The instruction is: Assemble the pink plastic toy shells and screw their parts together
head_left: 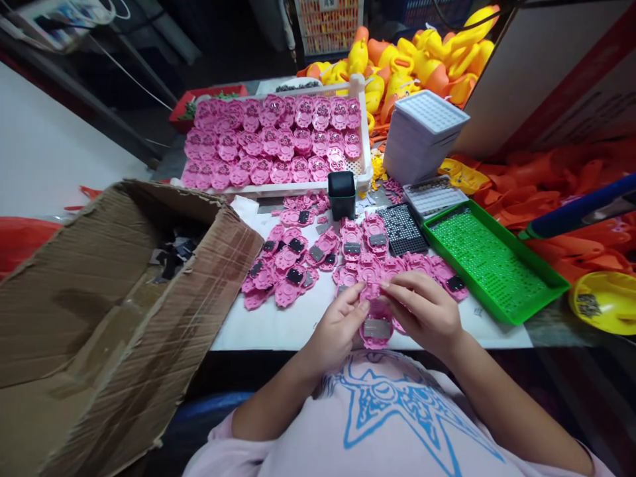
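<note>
Nearest, a pale pink shirt (pixel 397 424) with a blue star print; just beyond it, over the near edge of a white-covered tabletop (pixel 298 338), both bare hands meet at a small pink moulded-plastic casing (pixel 371 291). Casing sits between the hands, long axis apparently running near to far, straight out from the chest; one end points toward the wearer, the other toward the heap beyond. Which end is the front: cannot tell, fingers cover part. Left hand (pixel 340 324) pinches its left edge, thumb on the near side, fingers curled beyond; casing lies at the fingertips, clear of the palm. Right hand (pixel 430 308) has fingers bent in, tips at the casing's right edge; whether they pinch or merely press, cannot tell. Directly below the casing, a pink shell with a flat grey plate (pixel 376 329); whether joined to it, unclear. Left, a brown corrugated cardboard box (pixel 213 275), open, dark scraps inside. Beyond the hands, a loose heap of pink shells with black or grey plates (pixel 293 271). Right, a shallow green plastic tray (pixel 534 306) of small shiny bits, beside a black gridded tray (pixel 401 230). Behind the heap, a black square-mouthed container (pixel 342 197). Farther, a white plastic crate (pixel 367 132) bearing rows of pink pieces (pixel 271 142); to its right, a stack of white trays (pixel 417 146). Farthest, piled yellow-and-orange plastic parts (pixel 422 59).
</note>
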A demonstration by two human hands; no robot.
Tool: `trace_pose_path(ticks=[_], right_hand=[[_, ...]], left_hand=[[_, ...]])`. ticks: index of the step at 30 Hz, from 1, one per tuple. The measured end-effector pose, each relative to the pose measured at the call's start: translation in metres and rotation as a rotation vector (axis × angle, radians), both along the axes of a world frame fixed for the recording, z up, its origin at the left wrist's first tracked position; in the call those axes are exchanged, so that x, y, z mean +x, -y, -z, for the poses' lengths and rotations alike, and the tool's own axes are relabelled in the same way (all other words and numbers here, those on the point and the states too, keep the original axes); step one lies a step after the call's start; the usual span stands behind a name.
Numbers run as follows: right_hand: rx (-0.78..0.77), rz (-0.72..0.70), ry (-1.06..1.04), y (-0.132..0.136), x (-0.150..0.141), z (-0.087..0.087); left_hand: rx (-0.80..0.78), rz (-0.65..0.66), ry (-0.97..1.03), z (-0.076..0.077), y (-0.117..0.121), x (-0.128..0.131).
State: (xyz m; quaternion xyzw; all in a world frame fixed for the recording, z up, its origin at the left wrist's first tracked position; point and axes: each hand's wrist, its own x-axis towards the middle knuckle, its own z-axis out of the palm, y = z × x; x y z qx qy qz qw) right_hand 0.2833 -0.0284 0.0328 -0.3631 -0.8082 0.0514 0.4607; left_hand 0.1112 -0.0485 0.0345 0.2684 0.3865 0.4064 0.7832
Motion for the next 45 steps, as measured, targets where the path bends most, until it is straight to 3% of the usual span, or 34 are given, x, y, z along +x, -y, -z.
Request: trace_pose_path(ticks=[7,14,21,32,39,45], right_hand=[[0.025,-0.016,0.006,-0.005,0.000,0.006],[0.124,-0.024,0.074,0.004,-0.006,0.007],[0.109,-0.010,-0.057,0.016,-0.018,0.001],[0.113,0.105,0.034,0.024,-0.031,-0.021],[-0.109,-0.136,-0.148,0.023,-0.028,-0.025],[-0.191,-0.157,-0.231,0.025,-0.026,-0.023]], left_hand=[[0.032,0.048,0.006,-0.001,-0.003,-0.001],[0.053,-0.054,-0.048,-0.002,-0.004,0.003],[0.325,-0.155,-0.224,0.002,0.006,0.002],[0.416,-0.145,-0.290,-0.003,0.009,-0.009],[0.230,-0.095,0.027,-0.009,0.002,-0.013],[0.148,-0.061,0.034,-0.007,-0.003,-0.026]])
